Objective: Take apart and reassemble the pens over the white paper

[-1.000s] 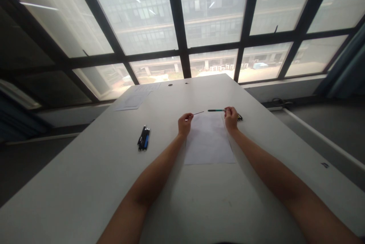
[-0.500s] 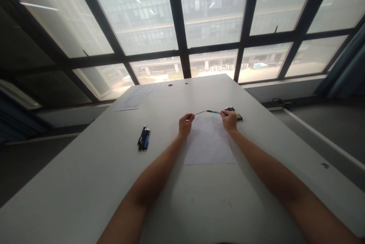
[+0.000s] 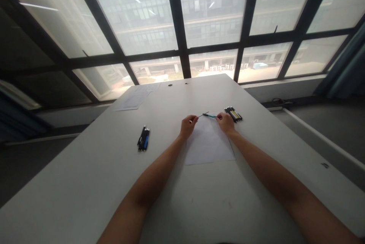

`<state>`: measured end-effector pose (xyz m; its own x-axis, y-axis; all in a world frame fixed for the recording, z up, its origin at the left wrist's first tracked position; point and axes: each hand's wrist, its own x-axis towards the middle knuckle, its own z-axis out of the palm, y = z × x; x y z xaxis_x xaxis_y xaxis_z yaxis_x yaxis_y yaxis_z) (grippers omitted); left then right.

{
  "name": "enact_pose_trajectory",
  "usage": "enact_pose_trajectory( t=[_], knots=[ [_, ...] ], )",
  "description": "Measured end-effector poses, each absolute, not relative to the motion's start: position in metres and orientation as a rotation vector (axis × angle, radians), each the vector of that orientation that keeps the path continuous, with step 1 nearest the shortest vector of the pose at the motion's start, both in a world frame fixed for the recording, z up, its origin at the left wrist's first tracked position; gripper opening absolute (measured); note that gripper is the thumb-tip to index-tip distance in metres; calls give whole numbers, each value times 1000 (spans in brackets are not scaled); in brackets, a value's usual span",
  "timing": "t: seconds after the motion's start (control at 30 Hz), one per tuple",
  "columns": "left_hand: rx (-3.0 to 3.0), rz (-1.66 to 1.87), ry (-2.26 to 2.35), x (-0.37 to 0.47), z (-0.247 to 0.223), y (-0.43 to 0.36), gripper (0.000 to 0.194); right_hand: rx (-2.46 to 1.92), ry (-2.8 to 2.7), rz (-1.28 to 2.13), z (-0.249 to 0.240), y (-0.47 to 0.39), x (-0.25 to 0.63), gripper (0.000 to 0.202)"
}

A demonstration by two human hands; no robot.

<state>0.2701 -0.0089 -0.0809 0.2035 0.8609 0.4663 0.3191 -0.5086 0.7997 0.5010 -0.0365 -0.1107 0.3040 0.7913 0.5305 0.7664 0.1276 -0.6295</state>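
Note:
My left hand (image 3: 188,125) is closed, pinching a thin dark stick that looks like a pen refill (image 3: 203,114). Between the fingertips of my right hand (image 3: 226,122) is a green and black pen (image 3: 211,116), its black end pointing left. The refill and the pen's black end cross in view; whether they touch, I cannot tell. Both are held over the far edge of a white paper sheet (image 3: 210,143) on the table. Just beyond my right hand lies a row of several pens (image 3: 234,114), black with some yellow and white.
On the left of the white table (image 3: 114,164) rests a bunch of several black and blue pens (image 3: 143,138). More paper sheets (image 3: 132,99) lie at the far left. Large windows (image 3: 211,8) stand behind the table's far edge.
My hands have come closer together. The right one moved left with the pen, and the refill tip now overlaps the pen's black end instead of standing just short of it.

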Motion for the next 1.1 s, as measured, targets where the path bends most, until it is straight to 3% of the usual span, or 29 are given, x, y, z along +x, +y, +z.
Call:
enact_pose_trajectory(
  t=[0.2, 0.5, 0.8, 1.1],
  knots=[
    [1995, 1259, 1090, 270, -81, -9, 26, -1655, -1506, 46, -112, -36, 502, 5],
    [2054, 1219, 1071, 270, -82, -9, 22, -1339, -1263, -73, -89, -45, 498, 29],
    [2256, 1154, 1023, 271, -80, -11, 12, -1238, -1937, 41, -84, -56, 477, 12],
    [2362, 1083, 1009, 271, -80, -12, 16, -1207, -1875, 182, -92, -51, 480, 11]
  ],
)
